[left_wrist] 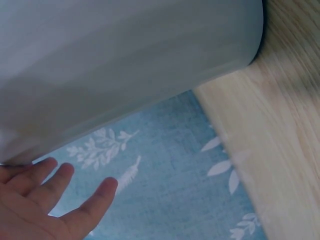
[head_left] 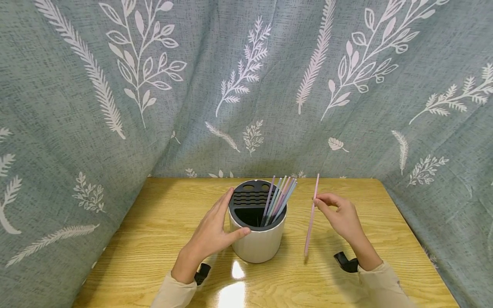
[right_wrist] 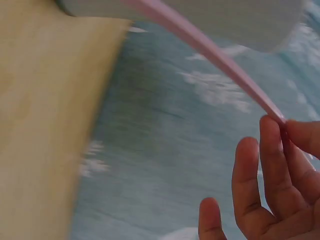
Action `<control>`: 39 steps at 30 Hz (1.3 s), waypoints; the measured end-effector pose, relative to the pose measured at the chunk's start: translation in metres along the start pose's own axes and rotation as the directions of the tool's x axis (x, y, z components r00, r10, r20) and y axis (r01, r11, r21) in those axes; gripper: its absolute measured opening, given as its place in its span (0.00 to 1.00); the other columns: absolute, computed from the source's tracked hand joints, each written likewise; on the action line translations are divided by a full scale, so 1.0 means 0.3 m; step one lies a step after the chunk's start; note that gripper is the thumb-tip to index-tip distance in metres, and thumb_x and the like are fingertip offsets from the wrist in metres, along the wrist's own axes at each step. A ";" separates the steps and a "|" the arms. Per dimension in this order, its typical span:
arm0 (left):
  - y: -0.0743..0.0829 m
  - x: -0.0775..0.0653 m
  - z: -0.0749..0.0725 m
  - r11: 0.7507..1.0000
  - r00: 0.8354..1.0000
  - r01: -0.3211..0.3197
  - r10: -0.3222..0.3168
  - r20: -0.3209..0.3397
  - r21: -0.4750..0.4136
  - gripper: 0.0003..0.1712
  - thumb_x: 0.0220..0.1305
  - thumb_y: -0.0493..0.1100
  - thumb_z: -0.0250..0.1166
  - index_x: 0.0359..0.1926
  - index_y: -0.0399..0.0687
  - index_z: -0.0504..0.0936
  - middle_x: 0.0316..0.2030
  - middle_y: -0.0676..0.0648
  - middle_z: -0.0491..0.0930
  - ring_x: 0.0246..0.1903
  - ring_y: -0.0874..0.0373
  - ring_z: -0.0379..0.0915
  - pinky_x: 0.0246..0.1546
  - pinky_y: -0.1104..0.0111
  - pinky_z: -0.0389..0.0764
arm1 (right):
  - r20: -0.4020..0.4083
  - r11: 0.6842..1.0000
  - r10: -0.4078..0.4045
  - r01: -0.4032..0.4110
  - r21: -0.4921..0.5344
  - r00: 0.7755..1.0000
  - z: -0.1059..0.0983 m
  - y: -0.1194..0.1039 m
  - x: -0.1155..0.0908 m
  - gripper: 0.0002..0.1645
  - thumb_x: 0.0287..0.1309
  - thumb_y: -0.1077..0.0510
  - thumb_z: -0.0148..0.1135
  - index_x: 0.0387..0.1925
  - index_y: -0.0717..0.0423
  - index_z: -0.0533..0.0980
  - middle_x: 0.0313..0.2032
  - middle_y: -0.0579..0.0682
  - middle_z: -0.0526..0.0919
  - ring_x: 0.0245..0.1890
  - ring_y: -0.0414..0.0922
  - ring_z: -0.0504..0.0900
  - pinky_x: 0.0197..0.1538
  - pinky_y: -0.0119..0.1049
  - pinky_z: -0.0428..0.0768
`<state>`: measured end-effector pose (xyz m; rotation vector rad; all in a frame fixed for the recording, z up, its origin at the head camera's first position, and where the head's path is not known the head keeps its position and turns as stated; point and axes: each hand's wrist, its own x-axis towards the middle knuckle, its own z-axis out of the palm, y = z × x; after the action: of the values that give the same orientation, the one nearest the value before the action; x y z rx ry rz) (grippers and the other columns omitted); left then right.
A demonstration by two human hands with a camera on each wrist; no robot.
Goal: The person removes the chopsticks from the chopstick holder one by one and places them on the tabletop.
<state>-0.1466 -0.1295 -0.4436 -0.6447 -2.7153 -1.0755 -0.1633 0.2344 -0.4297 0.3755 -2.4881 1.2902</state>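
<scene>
A white round holder (head_left: 256, 246) with a dark slotted top (head_left: 252, 199) stands on the table. Several pastel straws (head_left: 279, 201) lean to the right in its open front compartment. My left hand (head_left: 213, 229) rests against the holder's left side, thumb at the front rim and fingers extended toward the back. In the left wrist view, the fingers (left_wrist: 82, 210) spread beside the holder's pale wall (left_wrist: 125, 55). To the right of the holder, my right hand (head_left: 340, 214) pinches a pink straw (head_left: 311, 222) between thumb and fingertips, nearly upright, its lower end hanging down.
The wooden table (head_left: 161, 239) ends at a blue-green leaf-patterned curtain (head_left: 215, 141) behind and at both sides. A dark wrist strap piece (head_left: 346, 262) sticks out by the right wrist, and a similar one (head_left: 202, 273) by the left.
</scene>
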 end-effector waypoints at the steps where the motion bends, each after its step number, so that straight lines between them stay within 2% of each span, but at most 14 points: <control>1: 0.000 0.000 0.000 1.000 1.000 0.000 0.000 -0.001 -0.003 0.62 0.57 0.74 0.66 0.80 0.70 0.37 0.78 0.51 0.48 0.74 0.47 0.48 0.66 0.40 0.58 | 0.028 1.000 0.019 -0.019 -0.001 0.999 0.012 0.018 -0.003 0.11 0.69 0.56 0.63 0.46 0.56 0.85 0.39 0.47 0.88 0.41 0.43 0.84 0.44 0.45 0.81; 3: 0.000 0.001 0.000 1.000 1.000 0.000 0.000 -0.001 -0.009 0.62 0.57 0.74 0.66 0.80 0.70 0.37 0.78 0.51 0.47 0.74 0.47 0.48 0.66 0.40 0.58 | 0.080 0.999 0.050 -0.051 0.010 0.996 0.035 0.055 -0.004 0.11 0.70 0.55 0.63 0.45 0.56 0.85 0.38 0.47 0.88 0.41 0.46 0.85 0.44 0.46 0.81; 10: -0.003 0.002 0.003 1.000 1.000 0.005 -0.005 -0.001 -0.007 0.62 0.56 0.74 0.66 0.80 0.71 0.37 0.77 0.51 0.48 0.74 0.45 0.49 0.65 0.39 0.59 | 0.197 0.987 0.154 -0.161 0.017 0.968 0.103 0.172 0.016 0.12 0.69 0.57 0.63 0.45 0.61 0.84 0.37 0.51 0.86 0.38 0.55 0.84 0.37 0.38 0.81; 17: -0.002 0.000 0.003 1.000 1.000 0.013 -0.013 0.010 -0.007 0.62 0.56 0.75 0.66 0.80 0.72 0.37 0.77 0.51 0.48 0.74 0.46 0.49 0.65 0.39 0.59 | 0.282 0.962 0.271 -0.272 -0.035 0.921 0.158 0.261 0.039 0.14 0.69 0.56 0.63 0.44 0.64 0.84 0.33 0.49 0.85 0.35 0.55 0.83 0.35 0.40 0.81; 19: -0.001 -0.001 0.001 1.000 1.000 0.018 -0.018 0.014 -0.008 0.62 0.55 0.75 0.65 0.80 0.72 0.37 0.77 0.51 0.48 0.74 0.46 0.48 0.66 0.39 0.58 | 0.291 0.959 0.282 -0.279 -0.054 0.914 0.166 0.278 0.039 0.13 0.69 0.56 0.62 0.43 0.64 0.84 0.33 0.49 0.85 0.35 0.54 0.83 0.34 0.41 0.81; 26: 0.000 -0.001 -0.003 1.000 1.000 0.011 -0.010 0.008 -0.010 0.62 0.56 0.74 0.66 0.80 0.72 0.37 0.77 0.51 0.48 0.74 0.46 0.48 0.65 0.38 0.58 | 0.259 0.963 0.255 -0.221 -0.155 0.932 0.161 0.288 0.037 0.11 0.69 0.58 0.61 0.42 0.62 0.84 0.33 0.50 0.86 0.34 0.48 0.83 0.35 0.43 0.80; 32: 0.002 0.001 -0.002 1.000 1.000 0.023 -0.023 0.008 -0.013 0.62 0.55 0.75 0.66 0.80 0.73 0.37 0.77 0.53 0.48 0.74 0.47 0.48 0.66 0.39 0.57 | 0.234 0.962 0.255 -0.222 -0.161 0.938 0.133 0.262 0.028 0.13 0.71 0.58 0.60 0.47 0.64 0.82 0.38 0.52 0.86 0.38 0.51 0.83 0.37 0.46 0.81; 39: 0.002 -0.001 0.000 1.000 1.000 0.018 -0.018 0.007 -0.011 0.62 0.55 0.75 0.66 0.80 0.72 0.38 0.77 0.51 0.48 0.74 0.46 0.48 0.66 0.39 0.58 | 0.163 0.981 0.171 -0.152 -0.123 0.972 0.103 0.179 0.019 0.12 0.70 0.54 0.62 0.47 0.57 0.83 0.40 0.49 0.86 0.42 0.51 0.83 0.43 0.50 0.81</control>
<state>-0.1461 -0.1294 -0.4433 -0.6278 -2.7282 -1.0959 -0.1930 0.2386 -0.4843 0.2734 -2.7729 1.2196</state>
